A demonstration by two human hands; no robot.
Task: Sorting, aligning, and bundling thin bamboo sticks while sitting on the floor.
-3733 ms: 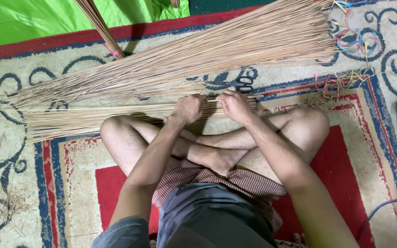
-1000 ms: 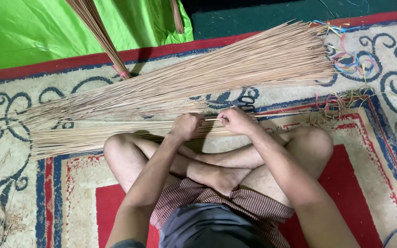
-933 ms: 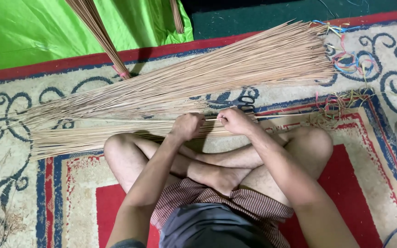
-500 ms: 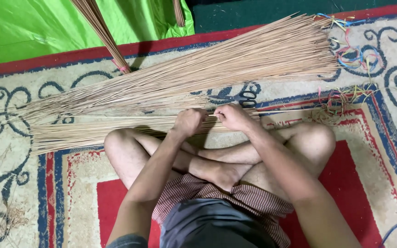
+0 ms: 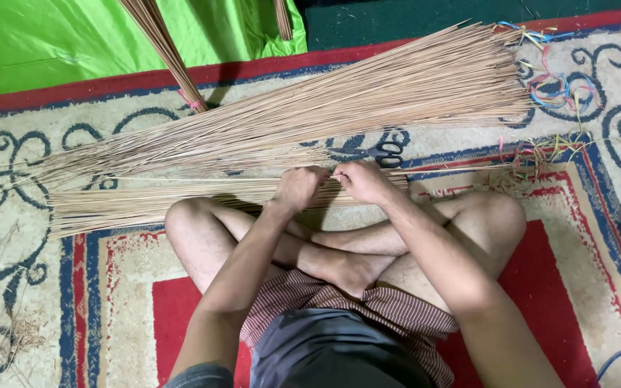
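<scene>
— Where are the hands just now?

— Both sit at the middle of the frame, knuckles almost touching. The left hand (image 5: 300, 188) is curled shut around the small bundle of sticks (image 5: 181, 201); the right hand (image 5: 363, 179) pinches the same bundle at its near end, fingers narrow.

— Which way does that bundle run?

— Nearly level across the picture. Its long axis goes from the hands out toward the left edge, lying over the person's shins, so most of its length is on the left hand's side. The right hand holds the very end.

— And the big heap?

— The large fan of sticks (image 5: 310, 118) lies just above the hands, slanting from the left middle up to the upper right, a narrow gap apart from the small bundle. Either hand could reach it; neither is touching it.

— Count things for me.

— Two hands, one small bundle, one large fan, two tied bundles at the top: one (image 5: 167, 54) at upper left, another (image 5: 282, 18) barely showing. One pair of scissors (image 5: 389, 153) just above the right hand. Coloured strings (image 5: 558, 90) in a loose tangle at upper right, too many to count. All on one patterned rug (image 5: 598, 237).
</scene>
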